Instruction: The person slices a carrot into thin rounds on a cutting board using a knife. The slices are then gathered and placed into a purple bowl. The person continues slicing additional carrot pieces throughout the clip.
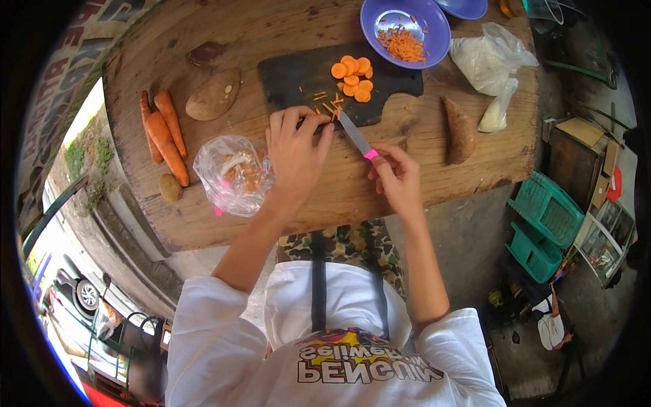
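My right hand [399, 175] is closed on the pink handle of a kitchen knife [356, 133], whose blade tip rests by carrot sticks [333, 109] at the near edge of a black cutting board [287, 76]. My left hand [297, 145] lies at the board's near edge, its fingertips beside the sticks; whether anything is under them is hidden. Carrot slices [351, 79] are piled on the board. Beyond it, a purple bowl [440, 30] holds carrot shreds [404, 46]. Near my left wrist sits a clear plastic bag [234, 175] with orange scraps inside.
Whole carrots [165, 140], a large brown tuber [213, 95] and a small potato [170, 187] lie on the wooden table [325, 198] at left. To the right are a sweet potato [459, 132] and plastic bags with white contents [478, 61]. Green plastic chairs [546, 203] stand beyond the table's right edge.
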A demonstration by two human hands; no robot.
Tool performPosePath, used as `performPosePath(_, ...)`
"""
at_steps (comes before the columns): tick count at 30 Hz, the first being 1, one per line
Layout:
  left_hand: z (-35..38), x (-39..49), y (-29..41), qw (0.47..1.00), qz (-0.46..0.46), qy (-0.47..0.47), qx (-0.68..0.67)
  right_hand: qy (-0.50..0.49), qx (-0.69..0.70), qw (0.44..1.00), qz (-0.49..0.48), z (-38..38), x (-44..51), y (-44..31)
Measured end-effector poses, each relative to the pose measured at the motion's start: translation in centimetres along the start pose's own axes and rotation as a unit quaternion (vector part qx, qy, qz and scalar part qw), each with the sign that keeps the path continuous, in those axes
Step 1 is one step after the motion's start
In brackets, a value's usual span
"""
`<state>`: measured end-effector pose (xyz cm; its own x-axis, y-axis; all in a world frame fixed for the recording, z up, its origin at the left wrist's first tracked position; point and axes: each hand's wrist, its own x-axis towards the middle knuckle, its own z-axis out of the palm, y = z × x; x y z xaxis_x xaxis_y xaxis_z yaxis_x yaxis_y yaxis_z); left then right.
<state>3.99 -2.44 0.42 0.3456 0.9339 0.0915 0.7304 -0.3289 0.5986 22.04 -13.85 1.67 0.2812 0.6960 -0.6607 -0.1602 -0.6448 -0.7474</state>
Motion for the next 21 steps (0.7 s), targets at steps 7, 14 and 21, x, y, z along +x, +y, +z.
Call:
performPosePath(7,0.6,0.3,0.1,1.000,-0.001,0.011,0.004,0.017,0.039,0.999,-0.009,-0.5,0.3,-2.2)
performPosePath(14,0.7,1.2,0.7,0.999,-0.012,-0.002,0.042,0.250,-0.230,0.895,-0.289,-3.6,2.2,-8.0)
performPosePath(21,0.7,1.4,0.7,0.998,-0.038,-0.022,0.055,0.230,-0.351,0.855,-0.305,-3.5,2.0,-8.7)
